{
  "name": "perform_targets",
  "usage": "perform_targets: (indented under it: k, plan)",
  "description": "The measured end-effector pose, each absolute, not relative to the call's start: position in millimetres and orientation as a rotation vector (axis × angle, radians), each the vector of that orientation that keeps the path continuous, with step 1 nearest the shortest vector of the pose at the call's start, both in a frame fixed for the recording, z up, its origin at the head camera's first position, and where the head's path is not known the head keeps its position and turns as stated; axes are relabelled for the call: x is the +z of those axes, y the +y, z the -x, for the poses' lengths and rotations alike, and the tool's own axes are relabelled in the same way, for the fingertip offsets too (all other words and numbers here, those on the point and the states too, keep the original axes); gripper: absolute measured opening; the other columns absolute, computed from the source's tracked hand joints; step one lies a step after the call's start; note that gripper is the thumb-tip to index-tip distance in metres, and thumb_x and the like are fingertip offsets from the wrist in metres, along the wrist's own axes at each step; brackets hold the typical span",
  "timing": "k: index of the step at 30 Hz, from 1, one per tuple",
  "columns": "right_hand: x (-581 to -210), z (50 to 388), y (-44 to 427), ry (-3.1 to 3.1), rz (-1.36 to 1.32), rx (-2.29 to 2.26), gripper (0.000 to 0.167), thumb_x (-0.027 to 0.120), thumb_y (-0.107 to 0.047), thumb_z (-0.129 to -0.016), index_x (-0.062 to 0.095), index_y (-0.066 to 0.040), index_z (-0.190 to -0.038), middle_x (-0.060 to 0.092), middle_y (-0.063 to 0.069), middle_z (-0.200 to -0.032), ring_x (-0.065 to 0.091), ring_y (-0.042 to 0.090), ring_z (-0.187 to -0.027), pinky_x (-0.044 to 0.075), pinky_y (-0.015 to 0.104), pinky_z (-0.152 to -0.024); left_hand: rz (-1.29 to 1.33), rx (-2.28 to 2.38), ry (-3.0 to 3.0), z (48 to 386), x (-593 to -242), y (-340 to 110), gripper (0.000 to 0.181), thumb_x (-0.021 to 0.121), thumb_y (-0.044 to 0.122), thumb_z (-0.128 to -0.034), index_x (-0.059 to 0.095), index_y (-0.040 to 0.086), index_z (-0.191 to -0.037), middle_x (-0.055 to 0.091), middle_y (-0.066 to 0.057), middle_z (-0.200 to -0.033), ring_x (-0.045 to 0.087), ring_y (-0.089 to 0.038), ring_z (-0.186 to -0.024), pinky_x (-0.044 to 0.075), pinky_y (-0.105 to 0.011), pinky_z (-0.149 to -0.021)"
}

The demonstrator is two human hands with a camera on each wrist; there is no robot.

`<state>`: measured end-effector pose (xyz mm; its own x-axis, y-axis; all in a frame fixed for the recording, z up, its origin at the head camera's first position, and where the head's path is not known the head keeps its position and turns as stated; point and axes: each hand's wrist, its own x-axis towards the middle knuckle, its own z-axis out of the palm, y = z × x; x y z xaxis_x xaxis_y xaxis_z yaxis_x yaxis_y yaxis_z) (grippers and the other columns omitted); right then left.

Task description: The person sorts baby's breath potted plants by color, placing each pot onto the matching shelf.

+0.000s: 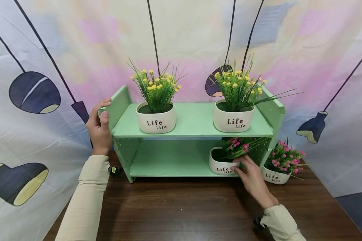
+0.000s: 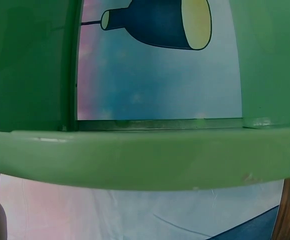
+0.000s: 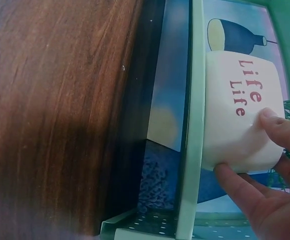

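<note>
A light green two-tier shelf [image 1: 166, 159] stands on the table. My left hand [image 1: 100, 130] grips the upper front of its left side panel [image 1: 119, 105], thumb toward me. On the lower tier, toward the right, sits a white oval flowerpot [image 1: 218, 165] with pink flowers and "Life Life" lettering. My right hand [image 1: 253, 180] holds that pot at its right end. In the right wrist view the thumb [image 3: 275, 122] lies on the lettered front and other fingers reach round the end. The left wrist view shows mostly the green panel edge [image 2: 145, 160].
Two white pots with yellow flowers, a left one [image 1: 157, 122] and a right one [image 1: 233, 120], stand on the upper tier. Another pink-flowered pot [image 1: 276, 176] is on the brown wooden table [image 1: 181, 211], right of the shelf. Behind hangs a lamp-patterned cloth [image 1: 187, 36].
</note>
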<state>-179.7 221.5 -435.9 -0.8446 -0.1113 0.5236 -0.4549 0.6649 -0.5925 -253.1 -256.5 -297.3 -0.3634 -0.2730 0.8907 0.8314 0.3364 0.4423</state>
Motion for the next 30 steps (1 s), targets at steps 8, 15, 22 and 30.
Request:
perform_targets:
  k: [8,15,22,30]
  plan:
    - [-433.8,183.1,219.8,-2.432,-0.461,1.031,0.016,0.077,-0.006,-0.096,0.072,-0.012,-0.110,0.065,0.004,-0.118,0.066,0.024,-0.105,0.059,0.036,-0.076,0.534,-1.278,-1.507,244.4,-291.4,-253.3,0.050,0.056,0.036,-0.1078,0.067,-0.009,-0.128,0.069,-0.010,-0.138,0.056,-0.024,-0.140,0.044,-0.023,-0.094]
    - [-434.2,185.4,218.6,-2.429,-0.462,1.024,0.016,0.077,-0.006,-0.096,0.071,-0.012,-0.109,0.065,0.004,-0.119,0.065,0.023,-0.104,0.057,0.035,-0.075,0.512,-1.258,-1.526,261.0,-304.1,-269.5,0.053,0.057,0.044,-0.1074,0.069,-0.004,-0.129,0.069,-0.009,-0.140,0.050,-0.004,-0.072,0.019,-0.024,-0.058]
    - [-435.4,184.2,217.1,-2.439,-0.440,1.000,0.014,0.077,-0.006,-0.097,0.072,-0.010,-0.109,0.067,0.006,-0.117,0.067,0.026,-0.104,0.056,0.043,-0.078,0.525,-1.244,-1.531,245.1,-295.6,-257.1,0.058,0.057,0.047,-0.1076,0.067,-0.006,-0.129,0.069,-0.009,-0.140,0.027,0.003,-0.054,0.018,-0.023,-0.054]
    - [-429.0,168.5,219.5,-2.391,-0.483,0.987,0.029,0.074,0.001,-0.097,0.066,-0.001,-0.125,0.059,0.016,-0.133,0.063,0.037,-0.119,0.060,0.050,-0.086,0.526,-1.243,-1.535,261.1,-306.0,-267.8,0.060,0.058,0.051,-0.1060,0.069,-0.004,-0.129,0.069,-0.010,-0.140,0.024,0.000,-0.049,0.017,-0.024,-0.052]
